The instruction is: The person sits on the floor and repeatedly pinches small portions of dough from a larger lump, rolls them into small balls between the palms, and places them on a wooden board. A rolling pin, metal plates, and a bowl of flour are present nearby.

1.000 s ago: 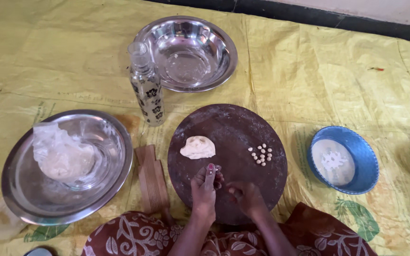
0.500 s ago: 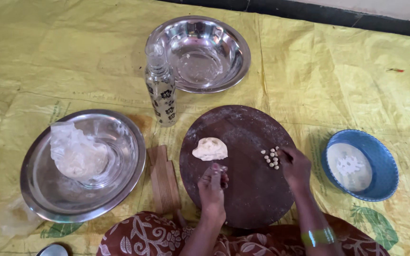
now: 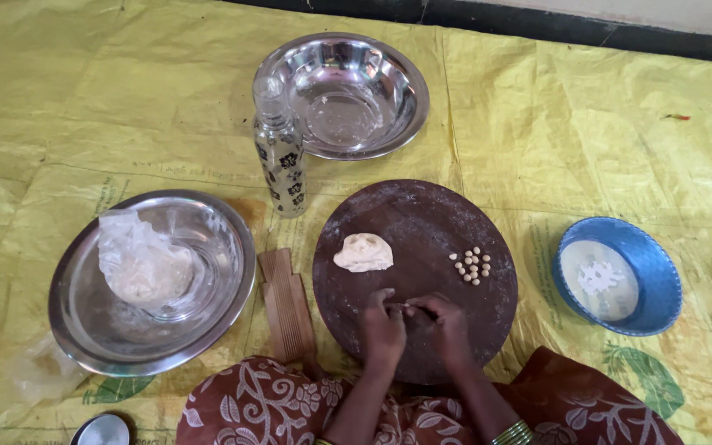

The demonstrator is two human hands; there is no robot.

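Back from the little pile of dough balls point(image 3: 471, 265), the right hand point(image 3: 447, 328) has rejoined the left hand point(image 3: 384, 328) at the near edge of the round wooden board point(image 3: 422, 216). Both sets of fingertips meet and pinch a tiny bit of dough point(image 3: 406, 307) between them, just above the board.

To do this well, I'd say keep the piece small, roll it with light, even pressure between the fingertips, and match it to the balls already made. The larger dough lump point(image 3: 363, 252) lies on the board's left part, well apart from the pile.

Just left of the board lies a ridged wooden paddle point(image 3: 288, 305). Farther out sit a steel plate holding a glass bowl with a plastic bag point(image 3: 143, 265), a patterned bottle point(image 3: 281, 152), an empty steel bowl point(image 3: 344, 92) and a blue bowl point(image 3: 617, 276). Everything rests on a yellow sheet point(image 3: 578, 124) spread over the floor.
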